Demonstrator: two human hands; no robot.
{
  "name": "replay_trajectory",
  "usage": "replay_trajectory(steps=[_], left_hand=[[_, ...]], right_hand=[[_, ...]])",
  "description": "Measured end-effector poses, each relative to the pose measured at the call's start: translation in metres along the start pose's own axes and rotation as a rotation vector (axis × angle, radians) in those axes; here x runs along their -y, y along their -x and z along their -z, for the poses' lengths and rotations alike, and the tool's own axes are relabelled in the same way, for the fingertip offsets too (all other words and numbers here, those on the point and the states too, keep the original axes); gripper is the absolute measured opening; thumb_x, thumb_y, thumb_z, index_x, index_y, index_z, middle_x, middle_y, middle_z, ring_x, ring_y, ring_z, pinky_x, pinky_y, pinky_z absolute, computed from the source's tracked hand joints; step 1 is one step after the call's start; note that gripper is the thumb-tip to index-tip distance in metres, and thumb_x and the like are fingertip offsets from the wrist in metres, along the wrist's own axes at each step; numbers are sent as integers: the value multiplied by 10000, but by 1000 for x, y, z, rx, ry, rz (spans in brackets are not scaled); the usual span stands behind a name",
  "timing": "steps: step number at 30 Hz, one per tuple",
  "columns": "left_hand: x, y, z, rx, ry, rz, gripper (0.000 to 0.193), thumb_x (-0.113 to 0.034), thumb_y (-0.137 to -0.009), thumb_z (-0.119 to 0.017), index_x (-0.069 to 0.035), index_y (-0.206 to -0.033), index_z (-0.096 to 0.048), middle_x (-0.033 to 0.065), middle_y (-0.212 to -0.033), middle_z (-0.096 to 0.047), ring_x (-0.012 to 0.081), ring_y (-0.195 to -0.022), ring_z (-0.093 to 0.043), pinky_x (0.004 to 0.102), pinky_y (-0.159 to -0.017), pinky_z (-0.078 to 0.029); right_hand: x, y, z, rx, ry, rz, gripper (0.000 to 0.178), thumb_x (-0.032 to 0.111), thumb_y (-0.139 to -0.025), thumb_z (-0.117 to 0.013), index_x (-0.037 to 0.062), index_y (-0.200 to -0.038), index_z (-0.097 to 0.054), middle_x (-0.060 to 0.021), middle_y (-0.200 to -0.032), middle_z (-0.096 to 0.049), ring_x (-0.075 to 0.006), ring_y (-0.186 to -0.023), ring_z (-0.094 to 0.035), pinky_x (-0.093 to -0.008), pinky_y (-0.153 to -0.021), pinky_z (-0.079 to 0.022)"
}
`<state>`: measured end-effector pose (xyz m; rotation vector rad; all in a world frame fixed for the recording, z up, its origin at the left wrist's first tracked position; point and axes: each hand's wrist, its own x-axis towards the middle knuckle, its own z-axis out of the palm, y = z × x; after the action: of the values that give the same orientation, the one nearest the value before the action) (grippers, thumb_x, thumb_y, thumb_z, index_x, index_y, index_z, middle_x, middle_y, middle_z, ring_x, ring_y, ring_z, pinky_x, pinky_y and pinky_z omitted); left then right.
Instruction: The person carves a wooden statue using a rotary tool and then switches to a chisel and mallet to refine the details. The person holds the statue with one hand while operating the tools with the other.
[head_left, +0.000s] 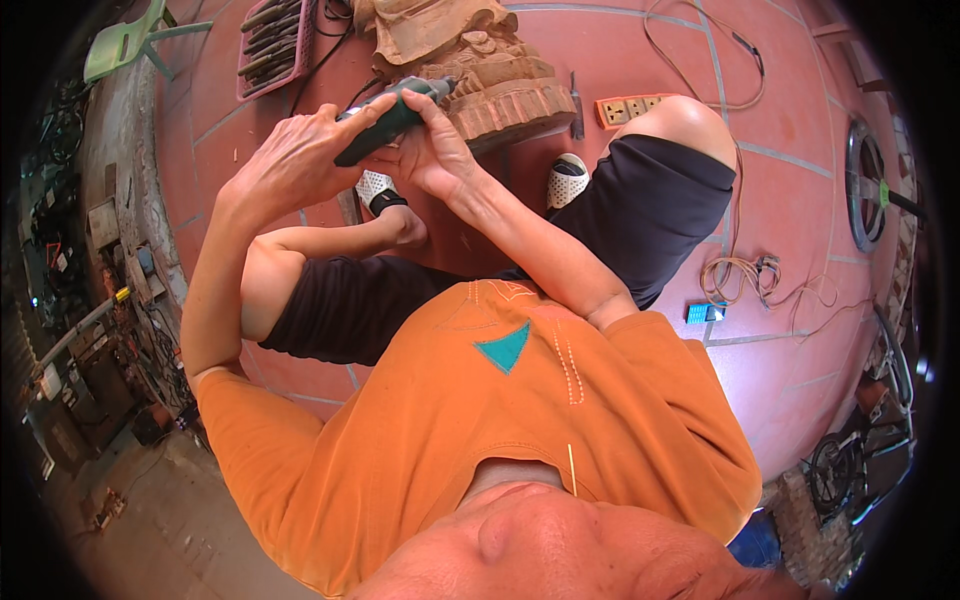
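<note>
both hands on a rotary tool at a wood carving

the left hand [295, 160] wraps the dark green rotary tool [390, 120] around its body, fingers curled over the top, so its grip is closed on the tool. the right hand [432, 150] pinches the same tool nearer its front end, thumb and fingers closed on it. just past that forward grip the tool's tip meets the reddish wood carving [490, 80], which stands on the red tiled floor [790, 210]. below the grip lie the person's feet in white perforated shoes [567, 180]. to the right of the grip, beyond the carving, an orange power strip [625, 108] lies on the floor with cables. up and left of the grip sits a pink tray of chisels [272, 42].
</note>
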<state>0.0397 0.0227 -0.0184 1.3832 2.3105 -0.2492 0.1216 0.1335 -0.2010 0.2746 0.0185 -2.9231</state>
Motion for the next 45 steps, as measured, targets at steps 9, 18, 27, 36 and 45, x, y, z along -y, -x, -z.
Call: replay_trajectory(steps=[9, 18, 27, 36, 45], left_hand=[[-2, 4, 1, 10, 12, 1, 901, -115, -792, -711, -329, -1591, -355, 230, -1019, -644, 411, -852, -687, 478, -775, -548], [-4, 6, 0, 9, 26, -1, 903, -102, -787, -712, -316, -1590, -359, 225, -1028, -642, 414, -848, -681, 484, -774, -543], [-7, 7, 1, 14, 13, 4, 909, -97, -789, -705, -326, -1593, -348, 230, -1027, -636, 414, -848, -687, 489, -766, -542], [-8, 8, 0, 24, 10, 9, 913, -105, -786, -705, -326, -1595, -343, 250, -1057, -637, 421, -871, -694, 492, -767, -544], [-8, 7, -1, 33, 15, 11, 907, -97, -783, -700, -314, -1592, -352, 280, -1062, -638, 433, -874, -702, 499, -761, -546]], right_hand=[[0, 6, -6, 1, 4, -13, 470, 482, -910, -721, 136, -1200, -591, -94, -1157, -686, -345, -1062, -709, -566, -1024, -544], [-4, 9, -3, -12, 9, -17, 526, 502, -920, -706, 122, -1270, -603, -100, -1213, -707, -333, -1092, -712, -553, -1038, -523], [-4, 11, -4, -14, -4, -18, 508, 491, -913, -719, 132, -1251, -596, -97, -1200, -696, -343, -1086, -708, -562, -1029, -531], [-4, 13, -5, -1, -25, -32, 473, 472, -920, -716, 142, -1232, -581, -81, -1172, -681, -351, -1052, -711, -565, -984, -562], [-3, 17, -6, -16, -2, -33, 505, 498, -920, -706, 123, -1246, -620, -111, -1201, -715, -312, -1112, -705, -517, -1045, -525]])
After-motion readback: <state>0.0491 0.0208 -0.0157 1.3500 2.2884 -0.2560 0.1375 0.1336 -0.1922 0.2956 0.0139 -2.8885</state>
